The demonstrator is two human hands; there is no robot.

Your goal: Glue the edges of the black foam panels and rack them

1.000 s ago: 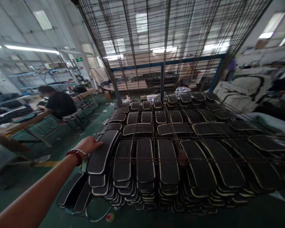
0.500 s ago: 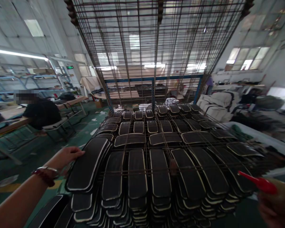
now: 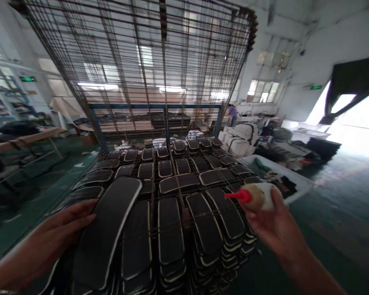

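Wire racking (image 3: 165, 82) looms ahead; over stacked pieces (image 3: 171, 229), our left hand (image 3: 64, 223) holds a dark panel (image 3: 107, 229) by its edge, probably keeping the face clear; our right hand (image 3: 273, 229) grips a bottle (image 3: 261, 196), nozzle (image 3: 245, 196) leftward.

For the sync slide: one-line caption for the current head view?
Left hand holds a pale-edged dark panel, right hand a red-tipped bottle, at a wire rack loaded with similar panels.

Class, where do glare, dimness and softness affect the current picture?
Head view: glare whites out the opening at far right; head view: the panel in the left hand is dimly lit; head view: the distant person in purple is too soft for detail.
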